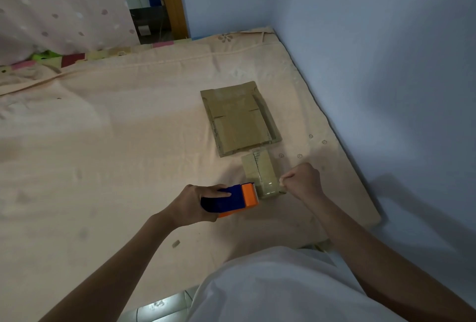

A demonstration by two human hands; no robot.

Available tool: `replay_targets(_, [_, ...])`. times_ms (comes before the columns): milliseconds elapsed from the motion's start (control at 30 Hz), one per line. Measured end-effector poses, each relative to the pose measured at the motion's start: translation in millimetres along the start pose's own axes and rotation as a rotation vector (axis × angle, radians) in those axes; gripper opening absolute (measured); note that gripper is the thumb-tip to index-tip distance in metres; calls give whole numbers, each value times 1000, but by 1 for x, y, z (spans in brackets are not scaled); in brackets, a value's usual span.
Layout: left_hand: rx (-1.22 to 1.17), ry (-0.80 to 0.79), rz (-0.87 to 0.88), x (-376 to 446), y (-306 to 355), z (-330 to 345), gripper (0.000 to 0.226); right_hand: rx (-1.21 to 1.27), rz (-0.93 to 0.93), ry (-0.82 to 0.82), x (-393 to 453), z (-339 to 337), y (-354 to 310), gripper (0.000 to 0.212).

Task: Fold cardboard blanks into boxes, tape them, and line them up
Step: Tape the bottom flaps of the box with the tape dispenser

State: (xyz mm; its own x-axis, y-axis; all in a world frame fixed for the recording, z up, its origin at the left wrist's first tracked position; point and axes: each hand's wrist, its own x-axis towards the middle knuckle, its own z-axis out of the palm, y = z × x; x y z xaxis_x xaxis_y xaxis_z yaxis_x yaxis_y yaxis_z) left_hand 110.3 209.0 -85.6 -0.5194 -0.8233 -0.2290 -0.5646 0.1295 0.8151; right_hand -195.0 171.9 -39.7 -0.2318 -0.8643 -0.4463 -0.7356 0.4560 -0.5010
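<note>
Both hands grip: left (192,202) the tape dispenser (231,199), right (302,180) pinching tape (270,189) over the box (258,168).

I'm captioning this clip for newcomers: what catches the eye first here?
The blue-and-orange tape dispenser gripped in the left hand at centre, with the right hand pinching the tape pulled from it over a small box. Just beyond lies a stack of flat blanks on the peach sheet.

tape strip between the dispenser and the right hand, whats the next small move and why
Probably lower the stretched tape onto the small folded box and press it along the seam. The left hand grips the dispenser, the right hand pinches the free end, and the strip hangs just at the box's near end.
</note>
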Motion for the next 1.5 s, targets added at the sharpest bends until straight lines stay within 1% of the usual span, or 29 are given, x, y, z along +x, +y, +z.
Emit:
replay_targets(333, [35,-23,5,0,-3,5,66,-32,-37,15,2,6,3,22])
replay_targets(433, [33,-26,9,2,-4,5,67,-61,-40,20,3,6,4,25])
replay_targets(600, [15,-31,-4,7,-5,9,65,-33,7,56,7,9,4,24])
replay_targets(700, [20,-46,-23,9,-7,11,66,-3,29,47,6,11,4,25])
replay_targets(867, [51,-58,-37,13,-8,13,64,9,53,47,7,12,6,25])
replay_targets(1100, [126,-68,-36,15,-11,18,63,13,104,90,10,15,7,23])
replay_targets(1267, [141,-73,-29,18,-7,20,62,4,126,73,16,17,10,17])
replay_targets(1500, [180,-94,-46,25,-2,21,61,-21,140,67,21,22,13,16])
